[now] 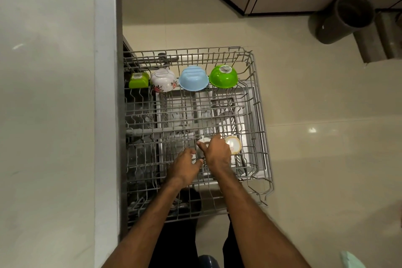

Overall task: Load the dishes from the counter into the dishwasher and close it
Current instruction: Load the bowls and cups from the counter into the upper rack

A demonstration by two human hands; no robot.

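Rack [258, 115] out; right hand [217, 154] curled round white cup [203, 139], beside second cup [234, 144]; left hand [185, 167] alongside, grip unclear

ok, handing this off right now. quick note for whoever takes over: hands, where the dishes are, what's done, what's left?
Right hand: grips a white cup at the near side of the pulled-out upper rack, apparently setting it in.
Left hand: fingers at the same cup; grip unclear.
Done: green container, floral bowl, blue bowl and green bowl sit upside down along the far row. A second cup sits just right of the right hand.
Left: release the cup, push the rack in, close the dishwasher. No dishes show on the visible counter; check first.
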